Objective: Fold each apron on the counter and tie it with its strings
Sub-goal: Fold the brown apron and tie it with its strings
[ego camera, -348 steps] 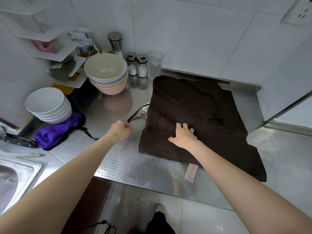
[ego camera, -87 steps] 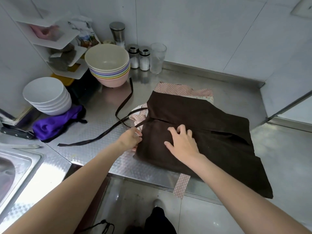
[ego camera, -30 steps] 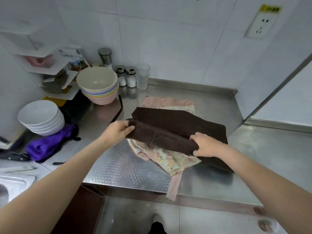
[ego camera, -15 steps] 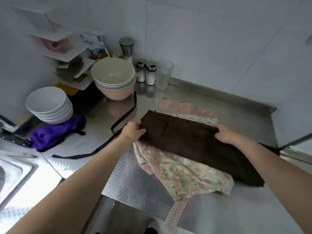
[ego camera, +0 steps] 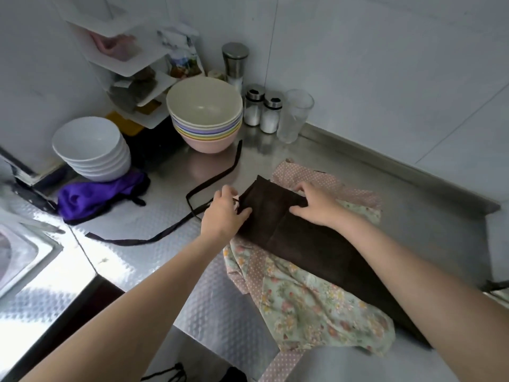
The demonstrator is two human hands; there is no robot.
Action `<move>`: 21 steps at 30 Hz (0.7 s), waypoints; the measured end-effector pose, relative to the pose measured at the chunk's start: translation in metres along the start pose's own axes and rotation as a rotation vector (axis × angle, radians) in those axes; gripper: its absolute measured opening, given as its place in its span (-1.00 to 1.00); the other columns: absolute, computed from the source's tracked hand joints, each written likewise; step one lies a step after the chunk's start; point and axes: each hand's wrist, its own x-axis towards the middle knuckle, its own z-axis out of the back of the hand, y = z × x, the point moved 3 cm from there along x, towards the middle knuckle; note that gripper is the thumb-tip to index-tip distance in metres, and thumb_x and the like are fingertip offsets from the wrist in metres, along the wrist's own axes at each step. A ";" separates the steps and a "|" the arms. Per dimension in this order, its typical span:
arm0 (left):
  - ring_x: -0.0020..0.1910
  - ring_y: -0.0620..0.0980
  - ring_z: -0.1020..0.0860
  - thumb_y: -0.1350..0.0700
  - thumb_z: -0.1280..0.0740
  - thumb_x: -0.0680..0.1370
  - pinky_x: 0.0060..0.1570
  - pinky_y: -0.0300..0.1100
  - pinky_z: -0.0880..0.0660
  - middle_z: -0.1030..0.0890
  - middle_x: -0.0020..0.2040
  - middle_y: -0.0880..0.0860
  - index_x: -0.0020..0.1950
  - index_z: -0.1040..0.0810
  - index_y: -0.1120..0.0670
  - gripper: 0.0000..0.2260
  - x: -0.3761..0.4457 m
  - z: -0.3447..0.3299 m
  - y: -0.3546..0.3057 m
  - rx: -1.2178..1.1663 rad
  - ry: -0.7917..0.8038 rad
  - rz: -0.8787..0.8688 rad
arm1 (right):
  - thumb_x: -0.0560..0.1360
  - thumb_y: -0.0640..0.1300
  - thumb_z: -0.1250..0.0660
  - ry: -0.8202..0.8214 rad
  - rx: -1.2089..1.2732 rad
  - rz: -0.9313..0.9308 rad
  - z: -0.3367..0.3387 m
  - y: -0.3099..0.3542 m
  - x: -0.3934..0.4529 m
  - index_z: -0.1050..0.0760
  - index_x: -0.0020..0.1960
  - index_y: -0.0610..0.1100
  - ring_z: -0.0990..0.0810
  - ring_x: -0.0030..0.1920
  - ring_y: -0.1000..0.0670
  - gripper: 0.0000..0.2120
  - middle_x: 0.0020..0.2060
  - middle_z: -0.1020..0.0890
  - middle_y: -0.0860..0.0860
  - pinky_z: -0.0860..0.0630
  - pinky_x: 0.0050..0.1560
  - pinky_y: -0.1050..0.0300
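Brown apron folded into a long narrow band, lying diagonally on the worktop over a floral apron. Left hand grips its left end, fingers curled on the edge. Right hand presses flat on top, fingers spread, grip released. Brown strap trails left toward the stacked bowls.

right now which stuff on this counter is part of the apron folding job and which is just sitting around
Part of the job:
- brown apron, folded into a strip, under both hands
- its dark strings, trailing loose
- floral apron underneath, unfolded
- left hand, right hand

Lying about:
- pastel bowl stack
- white bowl stack
- purple cloth
- two shakers
- glass
- corner shelf
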 end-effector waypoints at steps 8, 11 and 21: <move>0.12 0.04 -0.49 0.00 -0.36 0.50 0.08 -0.12 -0.44 -0.55 0.12 0.08 0.18 -0.47 0.13 -0.67 0.014 -0.004 -0.005 -0.001 0.049 -0.045 | 0.55 -0.14 -0.26 -0.041 0.056 -0.023 -0.010 0.018 0.028 -0.44 0.20 -0.17 -0.48 0.16 -0.11 -0.75 0.18 -0.52 -0.09 -0.37 0.05 0.11; 0.10 0.04 -0.49 -0.01 -0.37 0.49 0.04 -0.13 -0.44 -0.55 0.10 0.08 0.18 -0.48 0.13 -0.66 0.012 -0.005 -0.007 0.004 0.038 -0.048 | 0.55 -0.17 -0.26 -0.044 0.084 -0.010 -0.004 0.020 0.029 -0.49 0.12 -0.21 -0.51 0.08 -0.11 -0.82 0.10 -0.56 -0.12 -0.34 -0.07 0.15; -0.09 0.02 -0.51 -0.01 -0.37 0.50 -0.21 -0.23 -0.40 -0.53 -0.18 0.03 -0.05 -0.54 0.20 -0.74 0.025 -0.011 -0.007 -0.225 0.187 0.202 | 0.54 -0.15 -0.30 0.060 0.343 -0.019 -0.007 0.030 0.048 -0.49 0.15 -0.17 -0.48 -0.05 -0.01 -0.79 -0.03 -0.53 -0.05 -0.35 -0.10 0.20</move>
